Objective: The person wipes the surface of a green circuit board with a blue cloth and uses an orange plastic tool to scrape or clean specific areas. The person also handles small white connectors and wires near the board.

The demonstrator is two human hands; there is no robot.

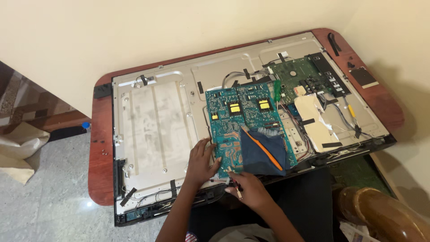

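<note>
Teal circuit board (244, 125) on opened metal TV back (156, 121), wooden table (101, 157) by cream wall | left hand (201, 161) spread on board's edge | right hand (251, 188) pinching thin tool (236, 186) at board's near corner

Bare metal panel (156, 116) left of the teal circuit board (237, 121) lies open; cables (304, 143) crowd its right.

power board (233, 121): teal-blue, copper-tone traces, two yellow blocks
main board (298, 76): green, black connector strip
cloth (262, 154): dark navy, plain
tool on cloth (264, 150): orange
screwdriver handle (277, 89): translucent green
back panel (156, 121): dull silver-grey, smudged, black tape bits
table (101, 152): reddish-brown wood
shield sheet (313, 118): cream-white
floor (53, 206): pale grey speckled
wall (134, 31): cream
</note>
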